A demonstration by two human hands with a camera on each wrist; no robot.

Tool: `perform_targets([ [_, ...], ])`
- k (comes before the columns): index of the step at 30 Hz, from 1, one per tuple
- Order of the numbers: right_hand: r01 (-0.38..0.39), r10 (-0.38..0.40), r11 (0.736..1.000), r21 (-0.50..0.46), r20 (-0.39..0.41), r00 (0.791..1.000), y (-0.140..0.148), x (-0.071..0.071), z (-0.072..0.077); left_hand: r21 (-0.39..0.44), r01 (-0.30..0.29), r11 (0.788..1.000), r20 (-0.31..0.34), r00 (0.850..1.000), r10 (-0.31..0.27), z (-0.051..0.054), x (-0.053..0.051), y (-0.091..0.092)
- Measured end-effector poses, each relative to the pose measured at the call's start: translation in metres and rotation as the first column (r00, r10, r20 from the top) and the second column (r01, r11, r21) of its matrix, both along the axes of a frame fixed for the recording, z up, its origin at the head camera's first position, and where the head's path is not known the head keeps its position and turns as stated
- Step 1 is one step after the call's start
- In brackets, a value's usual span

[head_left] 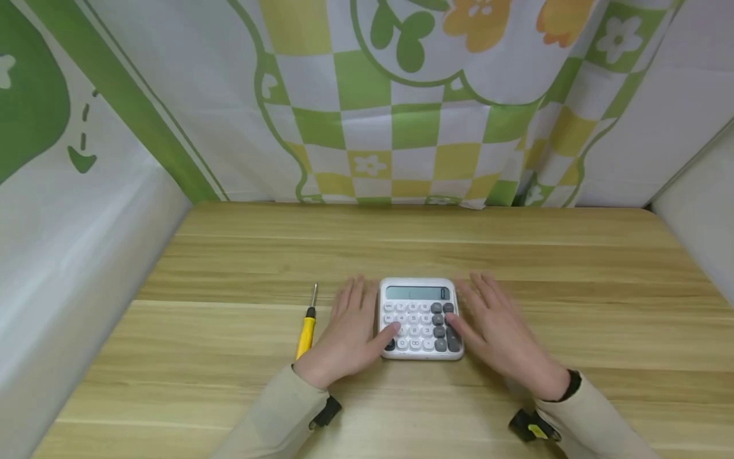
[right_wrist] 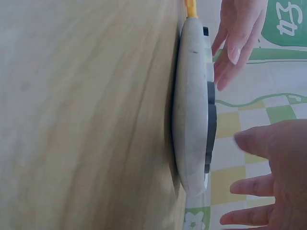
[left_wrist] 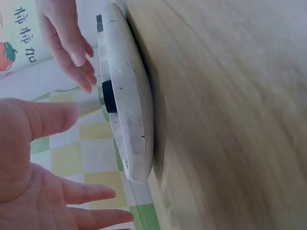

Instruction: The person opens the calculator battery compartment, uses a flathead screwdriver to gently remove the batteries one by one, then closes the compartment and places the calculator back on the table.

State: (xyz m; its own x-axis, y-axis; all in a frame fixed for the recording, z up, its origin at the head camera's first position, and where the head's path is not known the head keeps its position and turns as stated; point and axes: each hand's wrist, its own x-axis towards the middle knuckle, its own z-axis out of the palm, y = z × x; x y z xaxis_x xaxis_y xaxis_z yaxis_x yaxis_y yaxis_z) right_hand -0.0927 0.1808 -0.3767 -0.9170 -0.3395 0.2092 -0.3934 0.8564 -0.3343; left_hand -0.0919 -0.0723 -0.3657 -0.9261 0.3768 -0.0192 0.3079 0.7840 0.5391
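Observation:
A white calculator (head_left: 420,351) with white and dark grey keys lies flat on the wooden table, its display lit with a 0. To its left is my left hand (head_left: 351,331), fingers straight and spread, thumb over the left keys. On the other side my right hand (head_left: 499,331) mirrors it, thumb over the dark right-hand keys. In the left wrist view the left thumb stands apart from the calculator's edge (left_wrist: 132,105). The right wrist view likewise shows a gap between the right thumb and the calculator (right_wrist: 189,105). Both hands look slightly blurred and hold nothing.
Left of the left hand lies a screwdriver (head_left: 307,328) with a yellow handle, its shaft pointing away; the wrist partly covers its end. The wooden table (head_left: 229,268) ends at a patterned green, yellow and white curtain (head_left: 367,127) at the back. Pale fabric hangs along both sides.

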Motion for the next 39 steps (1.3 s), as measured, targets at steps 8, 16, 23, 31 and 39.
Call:
perform_targets([
  [8,-0.038,0.039,0.995,-0.097,0.004,0.999,-0.003,0.002,0.002,0.148,-0.026,0.989,0.055,0.998,0.018,0.001,-0.003,0.002],
  [16,-0.053,0.055,0.987,-0.151,0.013,0.998,-0.004,0.002,0.001,0.240,-0.056,0.969,0.093,0.995,0.034,-0.002,-0.006,0.003],
  [23,-0.030,0.043,0.985,-0.172,0.074,0.996,-0.009,0.002,0.002,0.267,-0.111,0.957,0.165,0.984,0.068,-0.003,-0.008,0.006],
  [31,-0.002,0.016,0.993,-0.119,0.117,0.993,-0.012,0.004,0.004,0.276,-0.150,0.949,0.199,0.975,0.096,-0.006,-0.011,0.010],
  [39,0.008,0.007,0.996,-0.086,0.175,0.985,-0.016,0.005,0.008,0.263,-0.208,0.942,0.231,0.962,0.148,-0.006,-0.012,0.016],
])
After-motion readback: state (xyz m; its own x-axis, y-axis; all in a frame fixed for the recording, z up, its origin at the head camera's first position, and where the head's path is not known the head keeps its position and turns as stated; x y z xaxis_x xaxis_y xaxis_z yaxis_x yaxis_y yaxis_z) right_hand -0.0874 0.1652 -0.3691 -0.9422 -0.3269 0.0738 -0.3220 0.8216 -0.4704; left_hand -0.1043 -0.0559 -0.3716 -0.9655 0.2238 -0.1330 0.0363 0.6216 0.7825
